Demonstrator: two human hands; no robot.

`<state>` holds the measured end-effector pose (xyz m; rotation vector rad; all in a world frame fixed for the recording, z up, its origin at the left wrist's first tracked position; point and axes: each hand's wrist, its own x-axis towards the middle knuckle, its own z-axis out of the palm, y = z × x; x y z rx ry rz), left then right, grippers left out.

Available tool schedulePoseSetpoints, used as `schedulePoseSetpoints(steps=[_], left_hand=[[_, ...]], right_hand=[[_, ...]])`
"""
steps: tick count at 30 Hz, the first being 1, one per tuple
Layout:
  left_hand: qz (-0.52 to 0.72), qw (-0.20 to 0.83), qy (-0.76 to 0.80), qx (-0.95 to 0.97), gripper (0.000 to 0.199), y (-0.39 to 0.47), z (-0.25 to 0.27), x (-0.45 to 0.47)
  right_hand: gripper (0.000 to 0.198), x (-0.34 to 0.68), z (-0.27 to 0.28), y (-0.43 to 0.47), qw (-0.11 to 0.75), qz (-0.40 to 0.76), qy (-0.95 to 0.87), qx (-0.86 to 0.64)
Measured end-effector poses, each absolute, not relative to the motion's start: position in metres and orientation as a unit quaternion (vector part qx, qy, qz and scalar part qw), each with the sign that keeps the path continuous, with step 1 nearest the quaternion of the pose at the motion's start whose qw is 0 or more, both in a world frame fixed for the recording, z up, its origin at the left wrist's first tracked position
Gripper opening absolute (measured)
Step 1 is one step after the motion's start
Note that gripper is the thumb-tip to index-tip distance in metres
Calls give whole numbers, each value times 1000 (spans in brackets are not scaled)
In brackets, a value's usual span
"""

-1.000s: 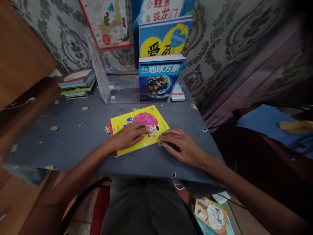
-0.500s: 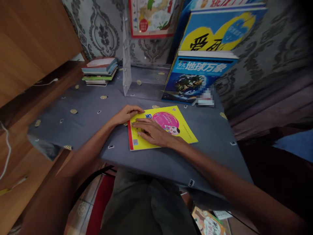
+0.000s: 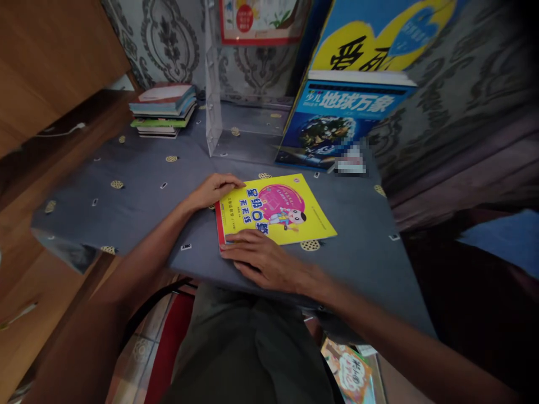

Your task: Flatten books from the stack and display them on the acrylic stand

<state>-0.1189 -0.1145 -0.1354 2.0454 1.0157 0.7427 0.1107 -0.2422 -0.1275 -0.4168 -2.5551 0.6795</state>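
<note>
A thin yellow booklet with a pink circle and a red spine lies flat on a grey cloth-covered table. My left hand rests at the booklet's far left corner, fingers curled on its edge. At the near left corner my right hand lies with fingertips touching the booklet's front edge. Neither hand lifts the booklet.
A clear acrylic stand at the back holds an upright blue book and a larger blue-yellow one. A stack of books lies back left. Wooden furniture stands left. More booklets lie on the floor.
My right hand slid off the cover toward me to the booklet's near left corner. My left hand went from the cover to the far left corner. The view swung left and down.
</note>
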Motion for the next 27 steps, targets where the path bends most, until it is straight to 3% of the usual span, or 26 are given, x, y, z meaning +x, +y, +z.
schedulePoseSetpoints(steps=[8,16,20,24,27], left_hand=[[275,283,367,842,32,-121,-133,-115],[149,200,401,881,37,-131,-113,-87],[69,133,385,911,44,-161,-102,-44],[12,74,365,928,68,-196,-100,-3],[-8,64,350,934,60,-194,-102,6]], right_hand=[[29,166,-131,-229,261,180,-905,-283],[32,234,-129,-202,268,119,-799,-525],[34,231,-125,-178,243,127,-779,-564],[34,218,-129,-153,255,142,-766,-572],[32,218,-135,-145,277,146,-764,-564]])
